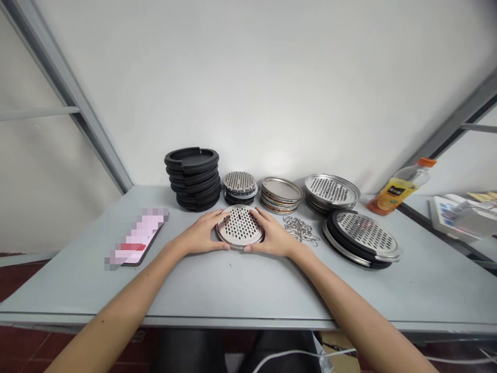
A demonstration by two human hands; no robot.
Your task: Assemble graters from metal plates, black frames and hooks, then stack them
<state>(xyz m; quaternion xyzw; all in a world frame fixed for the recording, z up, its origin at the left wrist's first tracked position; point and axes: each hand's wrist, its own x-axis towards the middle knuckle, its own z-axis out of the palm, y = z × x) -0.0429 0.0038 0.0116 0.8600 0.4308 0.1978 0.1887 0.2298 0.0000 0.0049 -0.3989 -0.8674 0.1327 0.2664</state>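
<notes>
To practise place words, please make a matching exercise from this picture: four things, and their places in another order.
Things
1. Perforated steel disc
2. Stack of black rings
3. Loose metal clips
4. Juice bottle

Places
A. Lying at the far right
B. Between the left hand and right hand
C. Left end of the back row
D. Right of the right hand

Pairs: 1-B, 2-C, 3-D, 4-A
</notes>
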